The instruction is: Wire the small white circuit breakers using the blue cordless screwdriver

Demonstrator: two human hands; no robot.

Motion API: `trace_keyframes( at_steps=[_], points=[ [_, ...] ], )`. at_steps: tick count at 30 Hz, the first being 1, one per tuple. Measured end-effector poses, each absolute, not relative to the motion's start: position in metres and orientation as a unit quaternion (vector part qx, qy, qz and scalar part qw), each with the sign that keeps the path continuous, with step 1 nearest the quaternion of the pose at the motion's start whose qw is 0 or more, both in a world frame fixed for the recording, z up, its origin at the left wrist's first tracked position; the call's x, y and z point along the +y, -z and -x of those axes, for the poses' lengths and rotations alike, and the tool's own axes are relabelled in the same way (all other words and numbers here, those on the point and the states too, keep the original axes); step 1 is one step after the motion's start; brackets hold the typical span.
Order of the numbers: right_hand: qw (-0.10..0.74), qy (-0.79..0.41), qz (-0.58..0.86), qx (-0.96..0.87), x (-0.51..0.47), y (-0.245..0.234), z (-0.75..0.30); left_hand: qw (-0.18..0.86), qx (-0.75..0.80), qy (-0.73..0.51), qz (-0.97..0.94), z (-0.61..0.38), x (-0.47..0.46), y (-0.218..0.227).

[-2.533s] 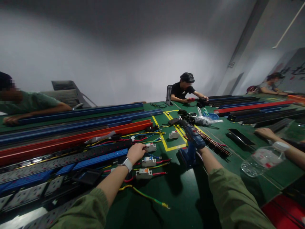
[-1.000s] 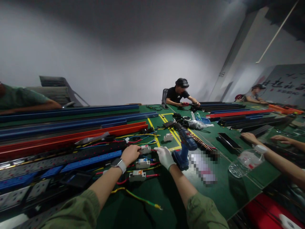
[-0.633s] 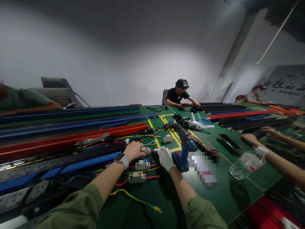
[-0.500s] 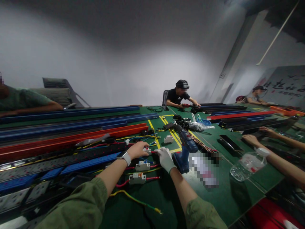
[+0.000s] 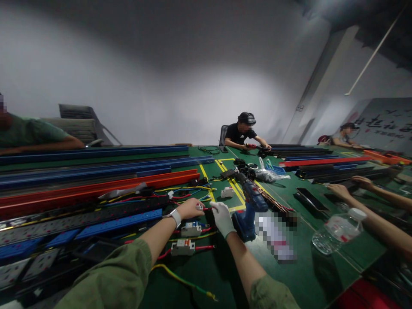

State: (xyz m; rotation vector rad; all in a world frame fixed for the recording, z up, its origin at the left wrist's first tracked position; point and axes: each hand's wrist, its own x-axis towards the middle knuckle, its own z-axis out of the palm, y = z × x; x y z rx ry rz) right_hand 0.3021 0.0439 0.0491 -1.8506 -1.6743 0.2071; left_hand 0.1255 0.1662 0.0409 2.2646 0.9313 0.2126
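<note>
palms down, pretty close together: bare left hand (image 5: 190, 209) has a boxy white plastic breaker (image 5: 200, 207) pinched, white-gloved right hand (image 5: 222, 218) pinches its red wire (image 5: 207, 209)

Your green table (image 5: 305, 229) has yellow tape (image 5: 240, 208) on it. Left of you lie an orange rail (image 5: 128, 184) and power strips (image 5: 119, 224); nearer the middle, white switches (image 5: 183, 247), a blue drill (image 5: 247, 221); rightward, a plastic bottle (image 5: 337, 231).

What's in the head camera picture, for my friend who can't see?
A person's left hand grips a small white breaker; the gloved right hand is at its red wire. A blue drill and two more wired breakers are close by on a green table, with someone in black across it.
</note>
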Motion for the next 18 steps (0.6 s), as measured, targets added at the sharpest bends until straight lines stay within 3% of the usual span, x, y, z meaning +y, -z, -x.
trace_keyframes(
  at_steps=[15, 18],
  points=[
    [0.445, -0.143, 0.675, -0.571, -0.027, -0.054, -0.301, 0.273, 0.434, -0.091, -0.854, -0.138, 0.151, -0.047],
    [0.542, -0.181, 0.697, -0.433, -0.071, -0.036, -0.321, 0.268, 0.439, -0.094, -0.852, -0.137, 0.15, -0.048]
  ],
)
